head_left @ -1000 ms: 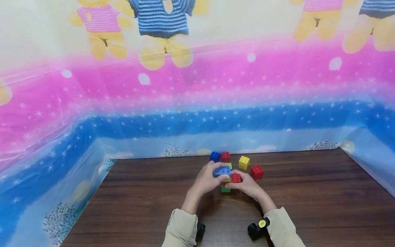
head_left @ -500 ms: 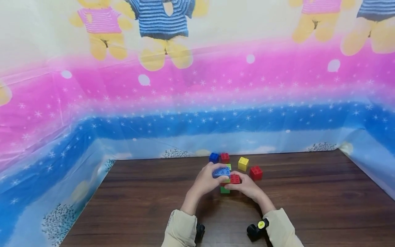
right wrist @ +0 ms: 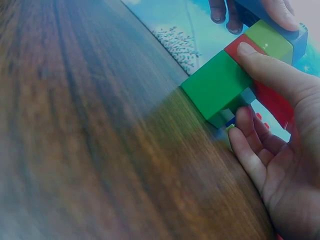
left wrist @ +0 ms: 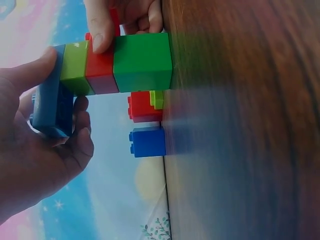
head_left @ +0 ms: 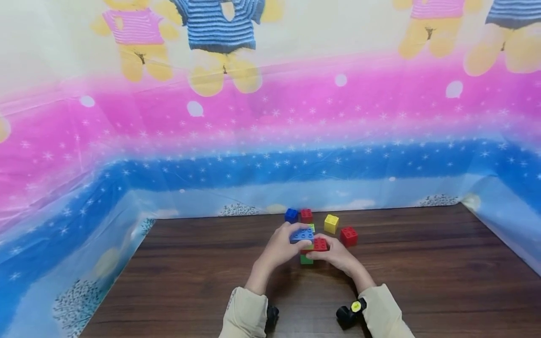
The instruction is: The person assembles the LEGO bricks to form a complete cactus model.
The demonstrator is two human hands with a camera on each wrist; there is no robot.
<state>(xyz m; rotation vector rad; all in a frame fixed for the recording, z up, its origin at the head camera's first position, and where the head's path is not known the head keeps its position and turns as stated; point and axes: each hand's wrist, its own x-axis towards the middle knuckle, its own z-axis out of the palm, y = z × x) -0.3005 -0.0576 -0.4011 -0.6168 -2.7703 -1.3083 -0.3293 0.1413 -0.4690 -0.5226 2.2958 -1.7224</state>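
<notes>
A stack of toy building bricks stands on the table. At its bottom is a green block (left wrist: pixel 142 62), with a red brick (head_left: pixel 320 244) above it that juts out to the right. A light green brick (left wrist: pixel 76 67) comes above the red one, and a long blue brick (head_left: pixel 302 234) forms the top, reaching out to the left. My left hand (head_left: pixel 278 245) grips the blue brick between thumb and fingers. With thumb and fingers my right hand (head_left: pixel 338 255) holds the red brick; its fingers are partly hidden behind the stack in the left wrist view.
Behind the stack are a dark blue block (head_left: pixel 291 215), a red block (head_left: pixel 306 215) and a small light green piece (head_left: pixel 312 227). To the right lie a yellow block (head_left: pixel 331 224) and another red block (head_left: pixel 349 236). A printed cloth (head_left: pixel 253 169) hangs along the table's far edge.
</notes>
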